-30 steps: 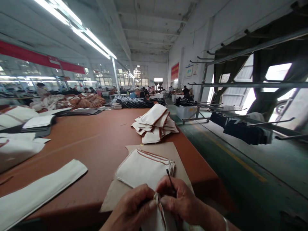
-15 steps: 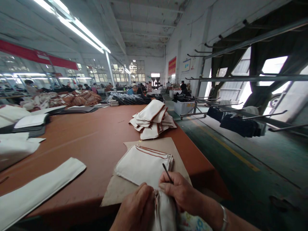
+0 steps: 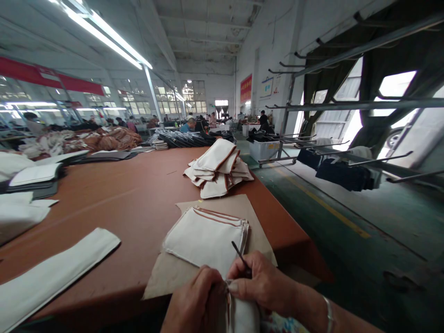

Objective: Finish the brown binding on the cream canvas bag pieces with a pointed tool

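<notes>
Reddish brown covers the work table [image 3: 121, 199] in front of you, under the tube lights [image 3: 104, 34] of a large workshop. At its near edge, your 2 hands meet over a white fabric piece [image 3: 244, 315], low in your view. Your left hand [image 3: 196, 298] is closed on it from the left, fingers bent at the seam. Your right hand [image 3: 265, 284] pinches the same seam from the other side, thumb and fingertips together, and also grasps 1 thin dark tool [image 3: 238, 252], whose tip points up and left, away from the seam. The lower part of the piece runs out of your view.

You have 1 metal bracelet [image 3: 329, 314] on your right wrist, and some patterned cloth [image 3: 282, 322] shows beneath that forearm. Just beyond your fingers, a flat stack [image 3: 204, 236] of white pieces with brown edging lies on a tan sheet [image 3: 161, 275]. Farther out, near the table's right edge, sits a looser pile [image 3: 218, 169] of similar brown-edged pieces, overlapping at different angles.

To your left, 1 long white piece [image 3: 62, 270] lies slantwise, with more white and dark fabric [image 3: 34, 182] behind it. Across the far side are a heap of brown and white cloth [image 3: 104, 138] and a dark bundle [image 3: 183, 138]. Off to your right, across the green floor [image 3: 301, 203], dark garments [image 3: 343, 175] hang on a metal rack [image 3: 347, 106], and a pale bin [image 3: 263, 150] stands by it.
</notes>
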Motion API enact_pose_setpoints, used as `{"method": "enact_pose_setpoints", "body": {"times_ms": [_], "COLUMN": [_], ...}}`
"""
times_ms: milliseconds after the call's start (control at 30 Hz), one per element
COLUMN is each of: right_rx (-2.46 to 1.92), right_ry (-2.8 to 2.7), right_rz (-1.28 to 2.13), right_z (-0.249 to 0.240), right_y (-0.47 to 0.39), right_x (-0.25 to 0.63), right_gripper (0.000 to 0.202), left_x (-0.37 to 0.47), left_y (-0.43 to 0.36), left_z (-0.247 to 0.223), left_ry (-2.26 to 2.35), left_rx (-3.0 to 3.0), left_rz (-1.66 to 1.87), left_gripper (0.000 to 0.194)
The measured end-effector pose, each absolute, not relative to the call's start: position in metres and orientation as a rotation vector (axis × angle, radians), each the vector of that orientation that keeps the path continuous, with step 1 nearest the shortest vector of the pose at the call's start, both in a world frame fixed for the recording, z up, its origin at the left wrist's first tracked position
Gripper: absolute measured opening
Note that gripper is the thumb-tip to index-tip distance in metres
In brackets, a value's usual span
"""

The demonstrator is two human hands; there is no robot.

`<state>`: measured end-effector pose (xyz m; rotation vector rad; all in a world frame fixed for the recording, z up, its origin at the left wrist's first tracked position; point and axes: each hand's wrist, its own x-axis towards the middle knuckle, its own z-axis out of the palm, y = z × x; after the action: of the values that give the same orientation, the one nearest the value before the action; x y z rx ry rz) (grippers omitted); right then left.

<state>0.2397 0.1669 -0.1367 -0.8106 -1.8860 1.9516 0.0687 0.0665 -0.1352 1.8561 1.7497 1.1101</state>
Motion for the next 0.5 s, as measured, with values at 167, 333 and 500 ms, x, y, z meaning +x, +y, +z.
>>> {"method": "enact_pose_setpoints", "body": {"times_ms": [167, 333, 500], "right_rx": [-0.568, -0.546, -0.703], "right_ry": [-2.279, -2.162, -1.826], "right_rz": [1.336, 1.6, 2.021], "right_z": [-0.133, -0.125, -0.139], "right_y": [0.165, 0.167, 0.167], "right_x": [0.239, 0.241, 0.244], "right_gripper": [0.006, 0.005, 0.022], "left_x": [0.066, 0.067, 0.064], "left_y": [0.076, 0.083, 0.08], "left_z": [-0.13, -0.134, -0.13], "left_ry": [1.532, 1.02, 1.138], "left_rx": [1.418, 0.771, 0.921], "left_rz": [1.031, 1.054, 1.058], "left_gripper": [0.031, 0.038, 0.039]}}
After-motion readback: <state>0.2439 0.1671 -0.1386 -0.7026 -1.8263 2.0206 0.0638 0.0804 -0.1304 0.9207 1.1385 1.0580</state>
